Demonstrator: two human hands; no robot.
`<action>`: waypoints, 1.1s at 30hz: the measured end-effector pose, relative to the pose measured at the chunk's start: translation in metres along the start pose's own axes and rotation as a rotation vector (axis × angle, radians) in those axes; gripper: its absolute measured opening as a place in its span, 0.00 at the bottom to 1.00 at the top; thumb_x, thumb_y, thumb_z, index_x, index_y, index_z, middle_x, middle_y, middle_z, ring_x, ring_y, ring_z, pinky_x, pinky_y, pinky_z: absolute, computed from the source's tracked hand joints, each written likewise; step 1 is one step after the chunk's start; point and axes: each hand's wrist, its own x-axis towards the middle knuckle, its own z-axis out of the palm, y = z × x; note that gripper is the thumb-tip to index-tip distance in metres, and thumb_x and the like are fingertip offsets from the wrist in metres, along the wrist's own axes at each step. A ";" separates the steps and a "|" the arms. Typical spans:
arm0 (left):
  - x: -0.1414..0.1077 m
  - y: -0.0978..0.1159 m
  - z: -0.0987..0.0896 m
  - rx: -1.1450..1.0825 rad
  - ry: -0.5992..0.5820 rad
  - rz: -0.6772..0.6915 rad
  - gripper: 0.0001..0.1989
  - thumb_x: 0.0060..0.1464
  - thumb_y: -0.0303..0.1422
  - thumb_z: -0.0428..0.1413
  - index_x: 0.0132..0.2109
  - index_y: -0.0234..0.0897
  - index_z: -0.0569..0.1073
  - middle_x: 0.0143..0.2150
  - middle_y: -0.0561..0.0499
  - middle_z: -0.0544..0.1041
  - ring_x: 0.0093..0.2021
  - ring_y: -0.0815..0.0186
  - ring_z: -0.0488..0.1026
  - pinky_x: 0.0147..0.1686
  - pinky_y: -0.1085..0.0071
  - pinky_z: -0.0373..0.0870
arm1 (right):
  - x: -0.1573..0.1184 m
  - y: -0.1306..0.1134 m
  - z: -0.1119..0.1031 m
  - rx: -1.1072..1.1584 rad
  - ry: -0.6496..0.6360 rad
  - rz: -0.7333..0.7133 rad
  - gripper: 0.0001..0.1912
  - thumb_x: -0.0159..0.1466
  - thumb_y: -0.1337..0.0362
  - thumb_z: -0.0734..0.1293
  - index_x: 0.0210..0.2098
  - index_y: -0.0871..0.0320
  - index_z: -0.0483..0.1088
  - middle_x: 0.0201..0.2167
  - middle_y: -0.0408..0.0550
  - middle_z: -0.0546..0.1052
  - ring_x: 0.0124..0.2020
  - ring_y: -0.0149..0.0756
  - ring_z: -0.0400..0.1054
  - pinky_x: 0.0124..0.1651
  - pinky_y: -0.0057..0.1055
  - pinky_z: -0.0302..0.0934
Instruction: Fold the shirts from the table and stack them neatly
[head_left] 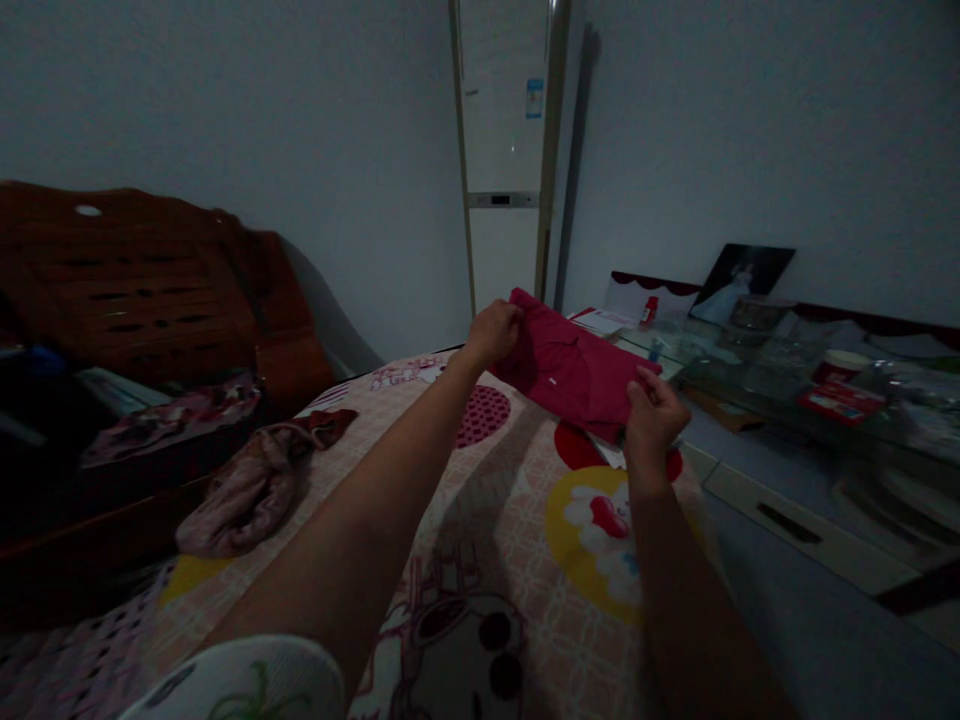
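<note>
A dark pink cloth (pixel 574 370) is stretched between my two hands above the far part of a patterned bedspread (pixel 517 520). My left hand (pixel 496 331) grips its upper left corner with closed fingers. At the cloth's right edge, my right hand (pixel 654 415) pinches the fabric between thumb and fingers. The cloth looks folded, with a small white mark near its middle. Something white shows beneath its lower right edge, partly hidden.
A crumpled brownish-pink cloth (pixel 259 480) lies on the left of the bedspread. Beyond it stands a wooden bench (pixel 142 280). At right, a glass-topped cabinet (pixel 787 400) holds a photo (pixel 739 285) and a red box (pixel 841 400). A tall white appliance (pixel 502 150) stands behind.
</note>
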 end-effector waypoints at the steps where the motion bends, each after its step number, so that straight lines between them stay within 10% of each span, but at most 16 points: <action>1: 0.016 0.013 0.009 0.013 -0.006 0.031 0.20 0.59 0.25 0.48 0.55 0.33 0.75 0.54 0.39 0.75 0.53 0.57 0.72 0.55 0.61 0.68 | 0.003 0.002 -0.004 -0.027 0.038 -0.018 0.21 0.54 0.61 0.66 0.45 0.64 0.78 0.36 0.52 0.80 0.34 0.38 0.71 0.41 0.35 0.65; 7: 0.046 0.064 0.079 0.073 -0.235 0.131 0.32 0.58 0.33 0.54 0.68 0.35 0.58 0.72 0.34 0.52 0.68 0.48 0.56 0.64 0.52 0.58 | 0.011 0.025 -0.025 -0.302 0.108 -0.038 0.22 0.57 0.60 0.65 0.46 0.64 0.78 0.41 0.57 0.80 0.40 0.43 0.72 0.47 0.39 0.64; 13: -0.024 0.028 0.122 -0.015 -0.287 0.051 0.36 0.55 0.34 0.58 0.68 0.36 0.58 0.72 0.32 0.52 0.69 0.51 0.57 0.64 0.55 0.59 | 0.010 0.022 -0.032 -0.397 0.192 -0.052 0.19 0.60 0.58 0.63 0.40 0.64 0.78 0.32 0.54 0.80 0.32 0.41 0.70 0.41 0.36 0.64; 17: -0.090 -0.031 0.102 -0.021 -0.306 -0.132 0.30 0.54 0.28 0.57 0.63 0.30 0.65 0.70 0.31 0.57 0.67 0.51 0.60 0.63 0.60 0.61 | -0.012 0.004 -0.011 -0.315 0.017 -0.147 0.17 0.63 0.59 0.60 0.40 0.61 0.76 0.36 0.54 0.80 0.37 0.41 0.72 0.44 0.35 0.64; 24: -0.190 -0.128 0.020 0.224 -0.219 -0.564 0.30 0.51 0.29 0.57 0.62 0.29 0.65 0.68 0.31 0.60 0.68 0.47 0.58 0.63 0.57 0.58 | -0.095 -0.006 0.044 -0.436 -0.775 -0.301 0.17 0.64 0.65 0.60 0.49 0.59 0.74 0.43 0.56 0.79 0.42 0.43 0.73 0.49 0.36 0.63; 28: -0.233 -0.153 -0.012 0.303 -0.137 -0.744 0.25 0.51 0.28 0.56 0.58 0.33 0.69 0.63 0.35 0.67 0.62 0.46 0.64 0.59 0.52 0.59 | -0.130 0.000 0.066 -0.540 -1.109 -0.418 0.19 0.64 0.65 0.63 0.54 0.57 0.71 0.49 0.57 0.77 0.50 0.44 0.71 0.53 0.37 0.62; 33: -0.266 -0.175 -0.024 0.184 -0.026 -0.871 0.17 0.52 0.25 0.52 0.51 0.31 0.73 0.59 0.29 0.68 0.66 0.39 0.56 0.54 0.47 0.62 | -0.142 0.026 0.082 -0.587 -1.219 -0.448 0.14 0.65 0.66 0.63 0.48 0.58 0.74 0.49 0.56 0.77 0.51 0.43 0.70 0.56 0.36 0.60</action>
